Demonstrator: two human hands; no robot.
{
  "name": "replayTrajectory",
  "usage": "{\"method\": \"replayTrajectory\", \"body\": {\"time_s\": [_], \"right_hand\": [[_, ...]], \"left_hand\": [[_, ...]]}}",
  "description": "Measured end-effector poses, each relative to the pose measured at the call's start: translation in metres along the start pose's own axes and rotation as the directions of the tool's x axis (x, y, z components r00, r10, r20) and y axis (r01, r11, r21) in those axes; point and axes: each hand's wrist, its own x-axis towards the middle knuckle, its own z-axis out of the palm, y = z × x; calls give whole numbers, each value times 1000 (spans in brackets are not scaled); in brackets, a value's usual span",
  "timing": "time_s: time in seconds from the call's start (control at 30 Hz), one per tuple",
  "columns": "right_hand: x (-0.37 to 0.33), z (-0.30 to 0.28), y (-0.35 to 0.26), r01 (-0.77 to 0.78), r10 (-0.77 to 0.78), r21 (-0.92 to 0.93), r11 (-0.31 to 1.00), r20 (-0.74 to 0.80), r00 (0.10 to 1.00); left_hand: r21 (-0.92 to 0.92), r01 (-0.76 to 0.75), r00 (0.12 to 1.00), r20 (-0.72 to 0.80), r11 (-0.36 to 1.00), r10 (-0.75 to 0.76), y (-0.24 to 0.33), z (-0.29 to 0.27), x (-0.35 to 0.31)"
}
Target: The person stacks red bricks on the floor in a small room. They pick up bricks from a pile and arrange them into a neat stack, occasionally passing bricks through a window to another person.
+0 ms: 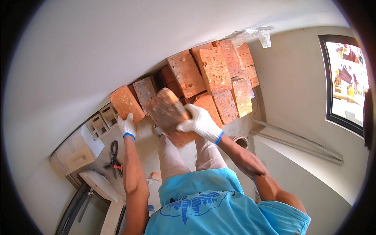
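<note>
By the brick stack (213, 70), I see the right hand (199, 122) clasping a dark brick (166, 111) — the left hand (127, 126) touches the stack's leftmost brick (126, 102), its grip I cannot tell.

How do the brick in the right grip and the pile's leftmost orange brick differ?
The held brick is mottled dark brown; the leftmost brick is orange. The held brick is in the right grip; the leftmost brick is by the left grip. Both are rough, rectangular blocks.

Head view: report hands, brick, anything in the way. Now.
Right hand gripping dark brick, motion-blurred. Left hand at orange brick, lower end, grip unclear. Stacked bricks crowd close beyond dark brick.
</note>
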Motion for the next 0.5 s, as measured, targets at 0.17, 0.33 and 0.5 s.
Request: {"method": "replayTrajectory", "body": {"time_s": [0.17,0.33,0.5], "right_hand": [[-93,-103,20,-40,75,238,970,-140,987],[-138,-191,67,5,177,361,933,-470,865],[-100,-275,148,-42,133,149,988,-678,723]], "left_hand": [[76,84,995,-55,994,-80,-1,-7,6],[136,170,982,-102,976,-157,16,8,-2],[282,155,984,-133,947,-122,-45,-34,51]]}}
